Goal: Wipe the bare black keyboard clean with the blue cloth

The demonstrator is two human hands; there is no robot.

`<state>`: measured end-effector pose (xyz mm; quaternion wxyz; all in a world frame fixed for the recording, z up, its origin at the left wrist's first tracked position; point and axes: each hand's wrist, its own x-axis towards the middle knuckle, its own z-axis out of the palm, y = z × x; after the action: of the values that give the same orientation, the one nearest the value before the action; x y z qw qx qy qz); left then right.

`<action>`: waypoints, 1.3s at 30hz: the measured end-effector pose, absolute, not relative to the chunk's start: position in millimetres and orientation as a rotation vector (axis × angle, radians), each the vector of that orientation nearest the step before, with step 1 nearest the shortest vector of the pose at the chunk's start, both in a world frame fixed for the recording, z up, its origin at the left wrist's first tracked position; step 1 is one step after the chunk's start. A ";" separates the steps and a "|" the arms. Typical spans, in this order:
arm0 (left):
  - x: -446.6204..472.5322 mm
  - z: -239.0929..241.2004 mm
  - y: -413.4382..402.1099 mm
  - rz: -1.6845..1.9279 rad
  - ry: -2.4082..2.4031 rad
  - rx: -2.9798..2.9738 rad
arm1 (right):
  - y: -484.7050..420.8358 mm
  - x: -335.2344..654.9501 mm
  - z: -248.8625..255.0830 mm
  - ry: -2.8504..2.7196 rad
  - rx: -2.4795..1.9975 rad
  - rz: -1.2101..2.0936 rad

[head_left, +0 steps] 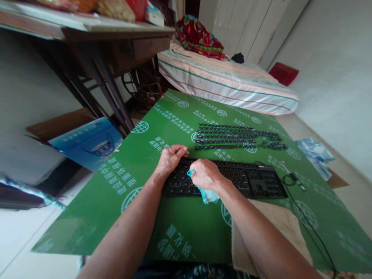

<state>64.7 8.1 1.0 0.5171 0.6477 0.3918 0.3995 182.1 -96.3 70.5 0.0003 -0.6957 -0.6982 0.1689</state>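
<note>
A black keyboard base (pixel 247 180) with its keycaps taken off lies on a green printed sheet (pixel 139 186). My left hand (pixel 171 158) rests on the keyboard's far left corner, fingers curled down onto its edge. My right hand (pixel 205 174) is closed on a light blue cloth (pixel 207 194) and presses it against the left part of the keyboard. Rows of loose black keycaps (pixel 235 136) are laid out on the sheet just beyond the keyboard.
The keyboard's black cable (pixel 308 221) runs along the sheet's right side, near a small tool (pixel 293 175). A beige towel (pixel 279 221) lies under my right forearm. A bed (pixel 226 79) stands behind, a dark wooden table (pixel 99 50) and a blue box (pixel 87 141) at left.
</note>
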 end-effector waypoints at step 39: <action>61.0 13.1 -4.4 1.017 0.944 1.372 | -81.9 168.2 83.8 -2.648 -1.750 0.335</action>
<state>61.0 -4.4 13.1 0.5606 0.5820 0.4008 0.4317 168.2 -81.9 83.8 -0.0249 -0.5482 -0.8294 0.1049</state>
